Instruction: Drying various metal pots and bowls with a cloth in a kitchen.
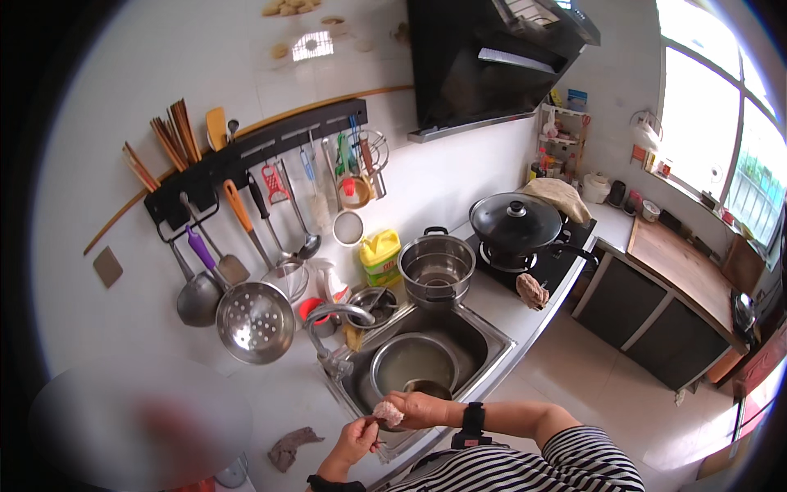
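Over the near edge of the sink (476, 332), my right hand (424, 411) grips a small pale-pink, rough-textured lump (388, 414); I cannot tell what it is made of. Close beside it, my left hand (356, 440) has its fingers pinched on a thin dark piece (381, 442), too small to name. Beneath the hands, a round metal basin (415, 363) of cloudy water sits in the sink. A smaller dark bowl (428, 388) stands at its near side, partly hidden by my right hand. The curved metal faucet (335, 363) rises at the sink's left.
A grey-brown rag (294, 449) lies on the counter at left. Behind the sink stand a steel pot (436, 270), a yellow jug (380, 255) and a red-rimmed cup (318, 317). A lidded wok (515, 222) sits on the stove, its handle reaching past the counter edge. A skimmer (255, 323) hangs low.
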Available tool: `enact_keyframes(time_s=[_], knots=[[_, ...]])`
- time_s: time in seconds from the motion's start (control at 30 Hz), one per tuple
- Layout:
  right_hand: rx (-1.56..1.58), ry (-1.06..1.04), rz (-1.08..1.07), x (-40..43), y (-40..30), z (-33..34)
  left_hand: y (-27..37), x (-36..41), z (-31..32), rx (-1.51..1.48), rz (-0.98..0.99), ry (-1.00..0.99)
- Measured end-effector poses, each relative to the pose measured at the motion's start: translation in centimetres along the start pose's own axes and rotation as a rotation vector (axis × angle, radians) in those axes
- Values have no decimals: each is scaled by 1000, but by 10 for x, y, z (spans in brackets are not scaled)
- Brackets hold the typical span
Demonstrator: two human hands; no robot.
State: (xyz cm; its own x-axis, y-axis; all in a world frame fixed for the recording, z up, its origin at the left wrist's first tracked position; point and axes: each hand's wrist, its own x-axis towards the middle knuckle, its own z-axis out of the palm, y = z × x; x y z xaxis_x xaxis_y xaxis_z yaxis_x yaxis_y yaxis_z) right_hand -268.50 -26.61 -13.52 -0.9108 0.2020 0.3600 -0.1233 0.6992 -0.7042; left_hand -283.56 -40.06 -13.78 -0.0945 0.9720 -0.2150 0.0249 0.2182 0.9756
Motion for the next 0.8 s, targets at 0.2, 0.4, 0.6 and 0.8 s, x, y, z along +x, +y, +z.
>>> enact_keyframes(time_s=[0.2, 0.4, 0.6, 0.8], knots=[[158, 177, 286, 7, -29, -31, 48, 31, -25, 308, 420, 159], [531, 363, 138, 32, -32, -45, 124, 53, -42, 282, 353, 77], [1064, 212, 293, 42, -41, -112, 199, 67, -9, 296, 466, -130], [1154, 108, 260, 41, 10, -191, 274, 129, 39, 926, 676, 32]])
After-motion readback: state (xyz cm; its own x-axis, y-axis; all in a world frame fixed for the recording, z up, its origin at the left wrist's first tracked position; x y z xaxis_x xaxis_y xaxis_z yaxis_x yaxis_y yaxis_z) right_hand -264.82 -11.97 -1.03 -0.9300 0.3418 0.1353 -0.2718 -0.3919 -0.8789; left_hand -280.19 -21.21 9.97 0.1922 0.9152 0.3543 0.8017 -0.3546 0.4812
